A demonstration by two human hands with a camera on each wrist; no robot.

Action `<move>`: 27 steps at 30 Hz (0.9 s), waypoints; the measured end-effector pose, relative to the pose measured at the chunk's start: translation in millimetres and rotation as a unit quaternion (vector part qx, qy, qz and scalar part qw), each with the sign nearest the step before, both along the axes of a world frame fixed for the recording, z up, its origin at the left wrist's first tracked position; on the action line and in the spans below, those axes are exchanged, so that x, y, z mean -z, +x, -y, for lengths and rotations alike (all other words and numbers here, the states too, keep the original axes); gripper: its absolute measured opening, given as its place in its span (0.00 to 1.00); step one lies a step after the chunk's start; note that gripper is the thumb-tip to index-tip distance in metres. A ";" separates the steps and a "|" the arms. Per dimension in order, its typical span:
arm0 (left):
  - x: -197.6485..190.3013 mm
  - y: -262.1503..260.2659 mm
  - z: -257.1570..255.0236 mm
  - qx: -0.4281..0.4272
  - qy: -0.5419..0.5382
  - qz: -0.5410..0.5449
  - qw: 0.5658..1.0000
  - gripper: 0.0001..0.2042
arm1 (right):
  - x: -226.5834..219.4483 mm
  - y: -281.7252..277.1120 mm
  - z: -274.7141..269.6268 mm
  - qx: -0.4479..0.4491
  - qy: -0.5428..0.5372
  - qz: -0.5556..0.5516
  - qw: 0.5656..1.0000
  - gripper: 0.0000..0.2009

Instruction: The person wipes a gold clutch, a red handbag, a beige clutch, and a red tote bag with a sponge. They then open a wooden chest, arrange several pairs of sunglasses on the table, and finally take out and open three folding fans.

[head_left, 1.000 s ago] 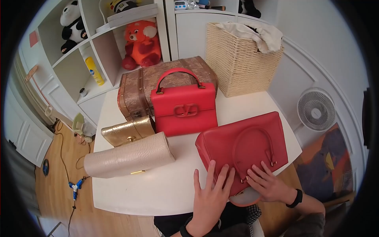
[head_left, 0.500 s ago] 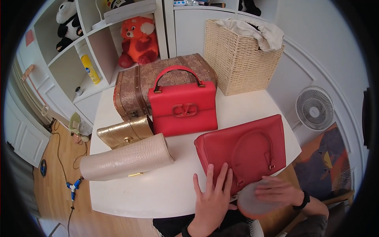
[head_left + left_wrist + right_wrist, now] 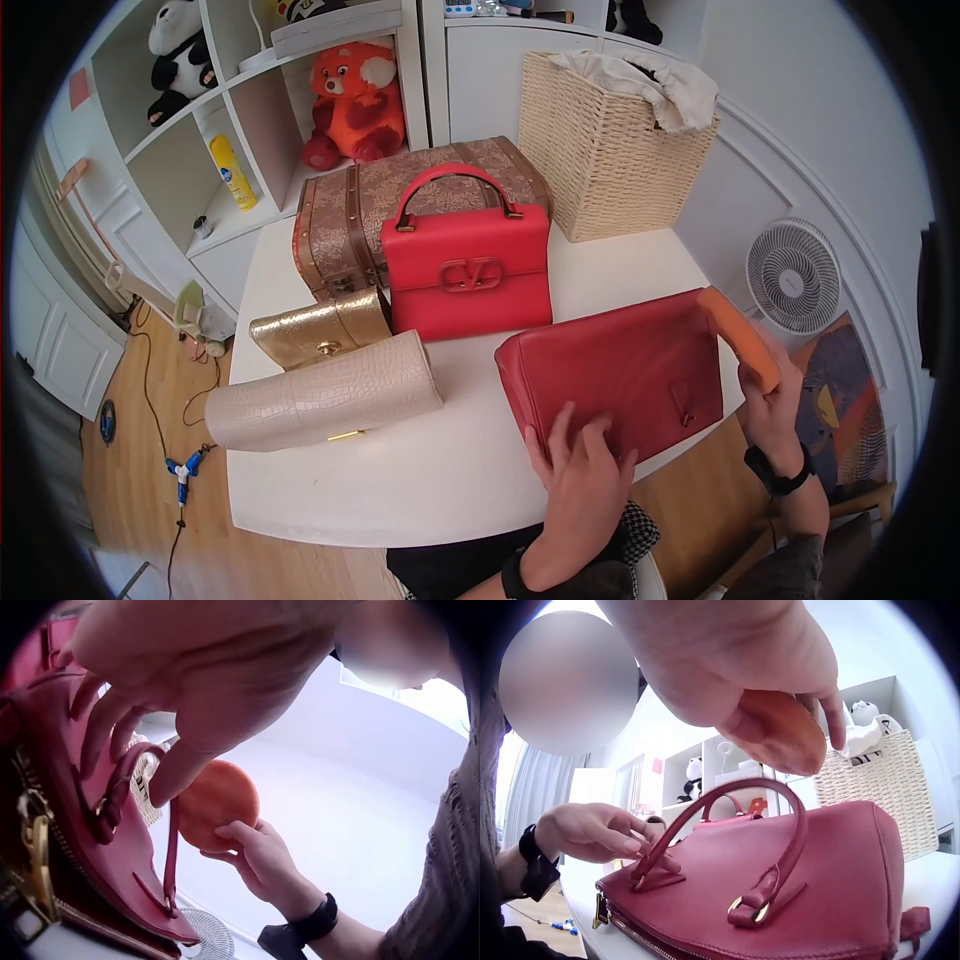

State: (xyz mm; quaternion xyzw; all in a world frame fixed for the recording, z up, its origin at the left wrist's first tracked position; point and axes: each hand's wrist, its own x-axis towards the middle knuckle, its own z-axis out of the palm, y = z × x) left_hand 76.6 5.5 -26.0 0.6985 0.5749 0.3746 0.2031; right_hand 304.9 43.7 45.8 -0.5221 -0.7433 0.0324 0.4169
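Observation:
A dark red handbag [image 3: 610, 370] with an arched handle [image 3: 799, 825] and a zip lies tilted on the white table. My left hand [image 3: 585, 480] rests on its near left part, fingers loosely bent against the leather beside the base of the handle. In the left wrist view the handle passes close by the thumb of that hand. My right hand [image 3: 775, 405] grips a round, flat orange pad [image 3: 217, 806] at its edge. The pad stands on edge at the bag's upper right corner in the head view.
A cream crocodile-pattern clutch [image 3: 320, 400], a gold clutch [image 3: 320, 330] and a bright red handbag [image 3: 470, 270] stand to the left. Behind them sit a brown patterned case [image 3: 340, 230] and a woven basket [image 3: 620, 150]. A white fan [image 3: 795, 275] is beyond the right edge.
The right hand, first flat on the pad near the bag's front edge, has moved up and right and turned the pad on edge. The left hand has shifted slightly right, its fingers more bent.

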 end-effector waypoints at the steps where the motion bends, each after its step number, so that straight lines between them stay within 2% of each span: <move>1: 0.5 3.4 0.0 0.015 0.013 0.013 1.000 0.19 | -3.3 -0.1 0.8 -0.004 -0.021 0.014 1.000 0.26; 3: -5.8 3.6 5.1 0.050 0.018 0.015 0.998 0.10 | -8.2 1.1 3.2 -0.008 -0.041 0.031 0.999 0.26; 4: -4.1 0.5 5.9 0.050 0.019 0.017 0.998 0.10 | -8.6 3.4 6.0 0.000 -0.051 0.023 0.998 0.26; 6: 2.6 -7.2 10.4 0.182 0.075 0.006 0.980 0.16 | -16.2 3.8 11.0 0.010 -0.064 0.015 0.998 0.25; 9: 8.1 -18.1 17.4 0.228 0.068 -0.017 0.971 0.16 | -33.4 5.5 16.9 -0.032 -0.144 0.194 0.970 0.26; 10: 9.5 -21.3 19.4 0.251 0.074 -0.042 0.964 0.15 | -33.1 3.2 15.8 -0.032 -0.144 0.194 0.970 0.26; 12: 13.2 -26.6 20.4 0.267 0.076 -0.056 0.959 0.15 | -29.9 -3.3 12.2 -0.066 -0.170 0.283 0.942 0.28; 13: 15.2 -29.0 20.9 0.286 0.077 -0.071 0.953 0.14 | -24.2 -1.7 6.7 -0.076 -0.102 0.348 0.929 0.31; 14: 16.1 -31.0 20.9 0.287 0.076 -0.073 0.952 0.14 | -20.5 -3.1 1.1 -0.075 -0.103 0.346 0.929 0.31; 16: 16.8 -32.2 19.7 0.291 0.081 -0.080 0.950 0.14 | -16.8 -10.6 -8.9 -0.072 -0.016 0.365 0.928 0.35; 20: 25.0 -28.6 19.4 0.280 0.083 -0.091 0.952 0.14 | -3.9 -43.7 -15.2 -0.080 -0.064 0.394 0.913 0.38; 22: 25.2 -29.6 17.7 0.295 0.073 -0.098 0.948 0.14 | 10.6 -61.4 -11.4 -0.139 -0.047 0.459 0.876 0.39; 23: 27.7 -29.1 18.5 0.297 0.073 -0.099 0.947 0.14 | 17.2 -66.4 -8.3 -0.137 -0.047 0.459 0.877 0.39; 25: 35.2 -27.5 21.5 0.294 0.024 -0.032 0.955 0.14 | 25.3 -74.2 -4.3 -0.248 0.006 0.517 0.819 0.37; 26: 39.9 -26.1 24.2 0.292 0.026 -0.033 0.955 0.14 | 18.6 -77.7 -5.0 -0.248 0.008 0.517 0.819 0.37; 27: 45.1 -23.5 27.5 0.286 -0.023 0.009 0.958 0.14 | 6.2 -80.6 -6.6 -0.309 -0.028 0.455 0.835 0.35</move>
